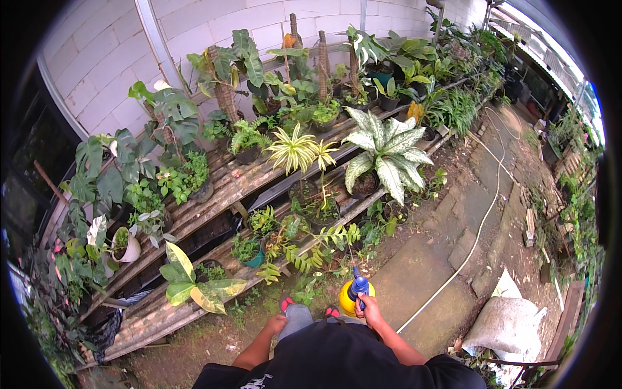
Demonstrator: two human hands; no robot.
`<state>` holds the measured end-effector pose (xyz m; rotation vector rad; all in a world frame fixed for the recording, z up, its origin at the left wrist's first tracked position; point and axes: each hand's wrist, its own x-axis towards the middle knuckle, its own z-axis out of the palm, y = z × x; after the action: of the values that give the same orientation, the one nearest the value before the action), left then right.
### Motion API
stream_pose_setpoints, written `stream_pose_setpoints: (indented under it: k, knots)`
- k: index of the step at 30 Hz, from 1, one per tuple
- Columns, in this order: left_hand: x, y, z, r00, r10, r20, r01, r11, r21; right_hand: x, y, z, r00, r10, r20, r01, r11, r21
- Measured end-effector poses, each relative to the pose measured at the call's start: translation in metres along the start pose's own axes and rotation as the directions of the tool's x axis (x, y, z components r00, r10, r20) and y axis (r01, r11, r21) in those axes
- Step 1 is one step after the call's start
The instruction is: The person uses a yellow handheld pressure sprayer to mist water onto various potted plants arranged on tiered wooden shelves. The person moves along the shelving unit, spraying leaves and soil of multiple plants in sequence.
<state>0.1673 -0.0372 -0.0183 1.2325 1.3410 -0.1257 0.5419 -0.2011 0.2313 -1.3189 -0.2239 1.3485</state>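
Note:
A pump spray bottle (348, 299) with a round yellow tank and a blue head is held upright in front of my right thigh. My right hand (371, 310) is closed round its blue handle, and the nozzle points away from me toward the plant shelf. Beside my left thigh hangs my left hand (276, 323), its fingers curled in and nothing showing in them. Nearest the nozzle are the fern-like fronds (311, 259) of a potted plant on the lower shelf. A broad-leaved plant (382, 155) with white and green leaves stands beyond.
Tiered shelves (214, 178) of corrugated sheets run along a white block wall (97, 71), crowded with potted plants. A variegated yellow-green plant (194, 280) overhangs the near shelf. A pale hose (476, 243) crosses the paved path at right. A white sack (508, 324) lies at lower right.

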Motion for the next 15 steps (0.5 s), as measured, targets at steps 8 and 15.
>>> stream_pose_setpoints:
  k: [8,15]
  knots:
    - [0.0000,-0.0033,-0.0009,1.000,0.016,0.008,-0.015,0.999,-0.030,-0.0061,-0.0047,0.0071,0.999,-0.049,-0.003,0.049,0.998,-0.046]
    - [-0.0017,0.0003,-0.0055,0.997,0.046,0.066,-0.044,0.998,-0.034,-0.0042,0.0001,0.0057,0.998,-0.061,-0.030,0.060,0.998,-0.020]
